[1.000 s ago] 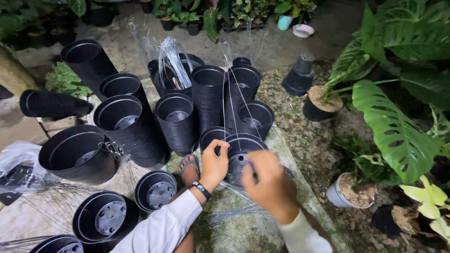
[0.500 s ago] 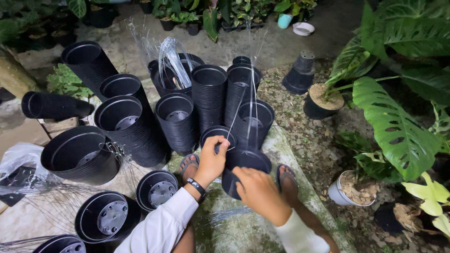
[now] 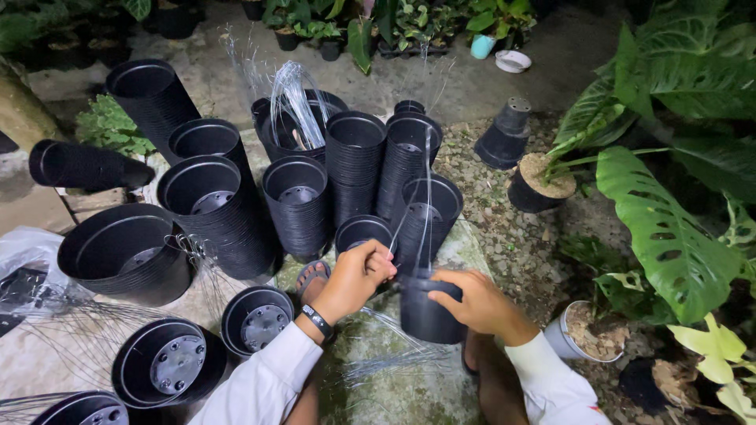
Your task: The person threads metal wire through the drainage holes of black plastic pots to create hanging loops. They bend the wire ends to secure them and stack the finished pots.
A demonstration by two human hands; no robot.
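While my right hand (image 3: 479,303) grips the small glossy black pot (image 3: 428,315), my left hand (image 3: 358,275) at 9 o'clock pinches its thin wire hanger (image 3: 424,206).

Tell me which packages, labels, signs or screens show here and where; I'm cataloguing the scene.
Crumpled clear plastic bag: far left on the ground beside the wide black plastic pot, translucent white with dark contents inside.
No labels, signs or screens show.

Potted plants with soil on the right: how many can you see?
2. One dark pot by the gravel, upper right; one pale pot beside the right hand. Leaves may hide others.
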